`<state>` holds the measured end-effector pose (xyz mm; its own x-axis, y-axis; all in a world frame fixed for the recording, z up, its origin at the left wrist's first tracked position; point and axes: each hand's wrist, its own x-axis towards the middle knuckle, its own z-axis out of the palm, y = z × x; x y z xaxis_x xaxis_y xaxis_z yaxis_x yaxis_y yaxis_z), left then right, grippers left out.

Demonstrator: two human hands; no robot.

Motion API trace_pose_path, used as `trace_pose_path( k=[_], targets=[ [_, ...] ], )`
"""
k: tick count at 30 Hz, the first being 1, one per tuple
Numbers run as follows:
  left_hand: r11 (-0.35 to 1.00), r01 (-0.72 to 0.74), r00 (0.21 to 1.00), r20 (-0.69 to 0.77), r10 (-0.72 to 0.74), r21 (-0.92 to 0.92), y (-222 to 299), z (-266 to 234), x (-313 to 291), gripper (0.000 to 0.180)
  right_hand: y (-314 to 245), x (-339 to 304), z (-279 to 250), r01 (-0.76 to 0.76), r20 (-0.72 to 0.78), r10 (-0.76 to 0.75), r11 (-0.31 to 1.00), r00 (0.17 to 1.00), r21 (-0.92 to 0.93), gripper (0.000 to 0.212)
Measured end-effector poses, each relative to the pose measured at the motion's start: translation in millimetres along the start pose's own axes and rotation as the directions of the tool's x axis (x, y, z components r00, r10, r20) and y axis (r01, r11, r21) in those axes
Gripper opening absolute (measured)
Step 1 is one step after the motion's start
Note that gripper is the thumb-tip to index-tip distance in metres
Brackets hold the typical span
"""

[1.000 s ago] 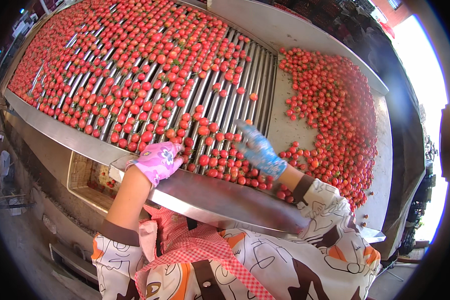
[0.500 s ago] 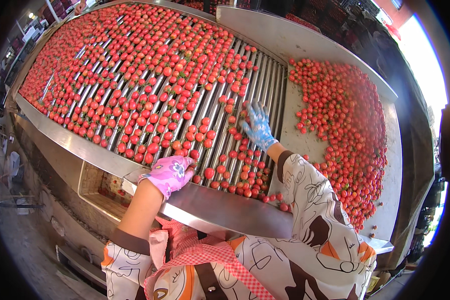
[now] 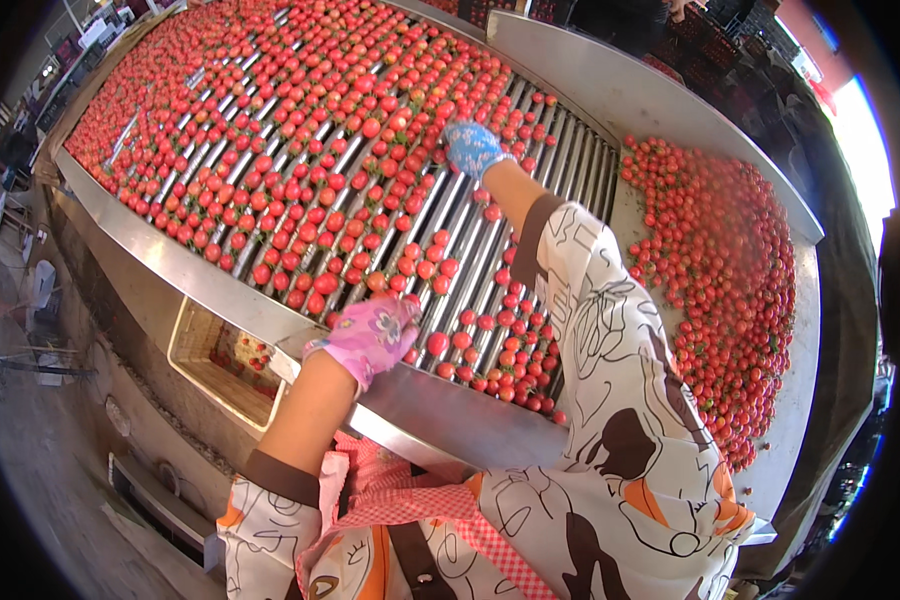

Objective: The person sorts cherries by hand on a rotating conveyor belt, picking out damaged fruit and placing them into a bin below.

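Small red tomatoes (image 3: 315, 172) lie spread over a sloping metal roller conveyor (image 3: 588, 165), thick at the far left and sparser toward the right. My left hand (image 3: 370, 338), in a pink flowered glove, is low over the conveyor's near edge. Its fingers are curled, with a tomato (image 3: 411, 300) right at their tips; whether anything is inside them is hidden. Farther out, my right hand (image 3: 473, 150) in a blue patterned glove reaches down among the tomatoes at mid-conveyor. Its fingertips are hidden, so any hold there does not show.
A metal tray (image 3: 805, 350) at the right holds a big heap of tomatoes (image 3: 725, 235). Raised metal rims border the conveyor, including the near one (image 3: 220, 308). Below it at the left sits a pale crate (image 3: 179, 345) with some tomatoes inside.
My right hand has moved away from me and left, from the right-hand rollers to the fuller middle. My left hand has shifted slightly right relative to the conveyor. The whole view has shifted too.
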<state>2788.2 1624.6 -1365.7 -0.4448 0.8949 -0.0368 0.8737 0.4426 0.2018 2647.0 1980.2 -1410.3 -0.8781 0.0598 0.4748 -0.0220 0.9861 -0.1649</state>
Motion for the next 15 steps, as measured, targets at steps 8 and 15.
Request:
trace_pose_path(
  k=[8, 15],
  targets=[
    [0.397, 0.433, 0.808, 0.153, -0.569, -0.809, -16, -33, 2, 0.053, -121, -68, -57, -0.026, -0.052, 0.091, 0.697, 0.994, 0.716, 0.030],
    [-0.022, 0.454, 0.809, 0.422, -0.408, -0.891, 17, -56, -4, 0.026, -170, -181, -109, 0.138, -0.016, -0.304, 0.384, 0.952, 0.913, 0.041]
  ],
)
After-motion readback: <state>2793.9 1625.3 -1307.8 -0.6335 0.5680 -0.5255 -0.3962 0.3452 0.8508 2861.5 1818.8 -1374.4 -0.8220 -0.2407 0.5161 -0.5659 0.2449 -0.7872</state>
